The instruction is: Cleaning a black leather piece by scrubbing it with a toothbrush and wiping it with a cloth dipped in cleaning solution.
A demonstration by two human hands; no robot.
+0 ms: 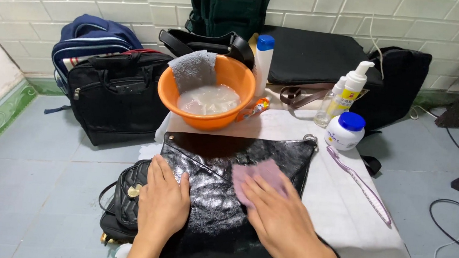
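A shiny black leather bag (222, 161) lies flat on a white cloth-covered low table (338, 196). My left hand (163, 202) rests flat on the bag's left part, fingers together, holding nothing. My right hand (280, 216) presses a small pinkish-purple cloth (261, 174) onto the bag's right part. Behind the bag stands an orange basin (210, 92) of cloudy water with a grey towel (193, 70) draped over its rim.
A white jar with a blue lid (345, 130), a pump bottle (350, 91), a small spray bottle (328, 106) and a tall white bottle (263, 61) stand at the back. A lilac toothbrush (360, 184) lies at right. A black handbag (125, 200), backpacks and cables are on the floor.
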